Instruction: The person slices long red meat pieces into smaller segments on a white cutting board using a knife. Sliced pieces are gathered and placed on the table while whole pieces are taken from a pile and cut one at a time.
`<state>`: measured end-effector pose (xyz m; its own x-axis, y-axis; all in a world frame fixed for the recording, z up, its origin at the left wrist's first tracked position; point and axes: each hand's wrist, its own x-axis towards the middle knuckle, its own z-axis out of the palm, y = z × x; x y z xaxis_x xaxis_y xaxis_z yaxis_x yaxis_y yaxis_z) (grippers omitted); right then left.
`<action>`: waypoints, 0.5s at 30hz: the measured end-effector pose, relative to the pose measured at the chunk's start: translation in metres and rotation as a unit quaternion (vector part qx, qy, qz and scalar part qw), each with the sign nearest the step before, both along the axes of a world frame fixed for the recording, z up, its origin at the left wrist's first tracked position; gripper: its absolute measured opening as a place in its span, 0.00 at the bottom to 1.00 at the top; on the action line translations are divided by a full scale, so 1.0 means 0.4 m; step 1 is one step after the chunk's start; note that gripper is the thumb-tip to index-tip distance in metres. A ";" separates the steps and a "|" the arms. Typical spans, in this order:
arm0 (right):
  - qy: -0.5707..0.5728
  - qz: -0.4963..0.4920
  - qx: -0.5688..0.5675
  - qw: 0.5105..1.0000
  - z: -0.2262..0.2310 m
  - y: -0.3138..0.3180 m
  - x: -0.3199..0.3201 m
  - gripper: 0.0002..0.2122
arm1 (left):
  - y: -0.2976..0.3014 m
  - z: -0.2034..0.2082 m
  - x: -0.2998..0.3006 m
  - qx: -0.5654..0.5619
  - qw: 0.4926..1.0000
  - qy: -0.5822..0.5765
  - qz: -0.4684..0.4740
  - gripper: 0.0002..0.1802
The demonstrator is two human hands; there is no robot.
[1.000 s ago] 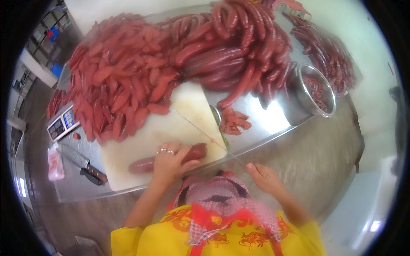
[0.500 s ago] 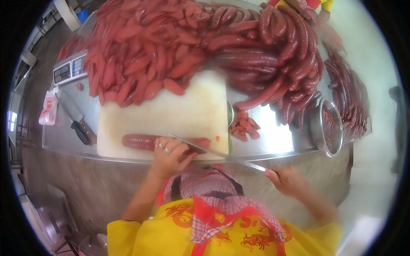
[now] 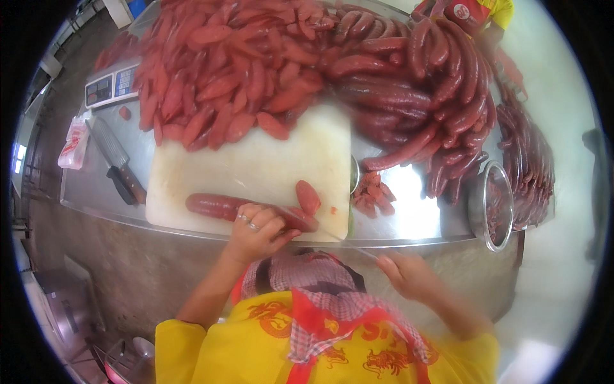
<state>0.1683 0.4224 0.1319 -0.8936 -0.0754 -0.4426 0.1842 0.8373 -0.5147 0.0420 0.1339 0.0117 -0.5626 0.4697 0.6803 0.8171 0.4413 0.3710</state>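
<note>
A long red sausage (image 3: 214, 206) lies across the near part of the white cutting board (image 3: 249, 157). My left hand (image 3: 259, 229), wearing rings, grips it from above with bent fingers. The sausage's right end sticks out past these fingers. In my right hand (image 3: 409, 276) is the handle of a knife (image 3: 359, 249). Its thin blade slants up and left across the sausage's right part, blurred and partly hidden by my left fingers. One oval sausage slice (image 3: 308, 197) lies flat on the board just beyond that end.
Beyond the board are heaped sausage slices (image 3: 220, 67) and whole sausages (image 3: 390, 96). Two knives (image 3: 118, 160) and a scale (image 3: 112, 86) sit left. Sausage end pieces (image 3: 374, 193) and a steel bowl (image 3: 491, 205) lie right. Another person (image 3: 476, 16) stands at the far right.
A cut slice has appeared on the board beyond the sausage's right end. My right hand and the knife have shifted slightly left and nearer me. My left hand still grips the sausage.
</note>
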 end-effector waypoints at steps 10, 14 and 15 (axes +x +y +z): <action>0.025 0.069 0.045 0.996 -0.182 -0.166 -0.159 0.17 | -0.005 -0.001 -0.006 0.007 1.000 -0.021 -0.020 0.20; -0.001 0.068 -0.002 0.998 -0.163 -0.160 -0.159 0.19 | -0.033 0.013 -0.010 -0.028 0.999 -0.012 -0.021 0.20; -0.057 0.034 -0.008 0.998 -0.132 -0.137 -0.130 0.19 | -0.042 0.015 -0.007 -0.032 0.999 -0.010 -0.005 0.20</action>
